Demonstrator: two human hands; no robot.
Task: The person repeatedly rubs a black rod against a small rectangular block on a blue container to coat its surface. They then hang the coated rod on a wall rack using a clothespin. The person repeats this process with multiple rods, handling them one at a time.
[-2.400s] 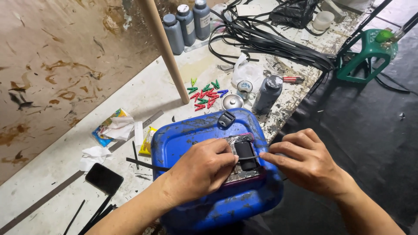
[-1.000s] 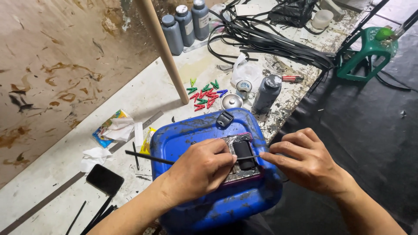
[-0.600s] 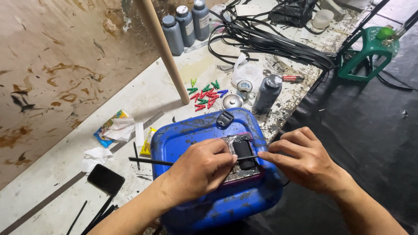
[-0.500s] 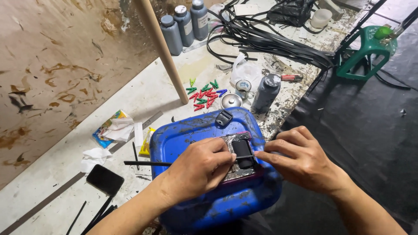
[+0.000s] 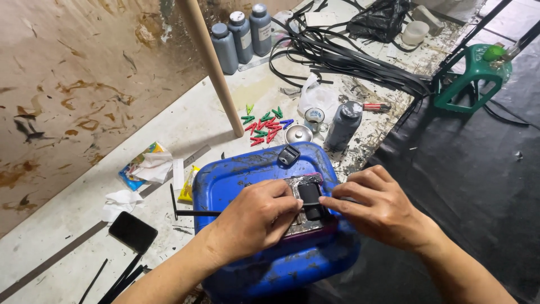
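Looking down from the head camera, both hands meet over a small black block (image 5: 310, 202) that sits on a flat grey plate (image 5: 301, 225) on the blue jerrycan (image 5: 247, 174), which lies on its side and serves as a raised work stand. The left hand (image 5: 256, 217) is curled narrow, fingers pressed down on the plate beside the block, seemingly to pin it against the can's curved wall. A thin black stick (image 5: 194, 213) pokes out from under this hand; whether it is gripped cannot be told. The right hand (image 5: 379, 205) is nearly closed, its fingertips pinching the block's right edge, steadying it from the other side.

On the tabletop (image 5: 84, 247) just beyond the can lie coloured pegs (image 5: 263, 126), a metal cap (image 5: 298, 134) and a grey bottle (image 5: 342, 125), near enough to reach. A black phone (image 5: 133, 231) rests to the left, well apart.
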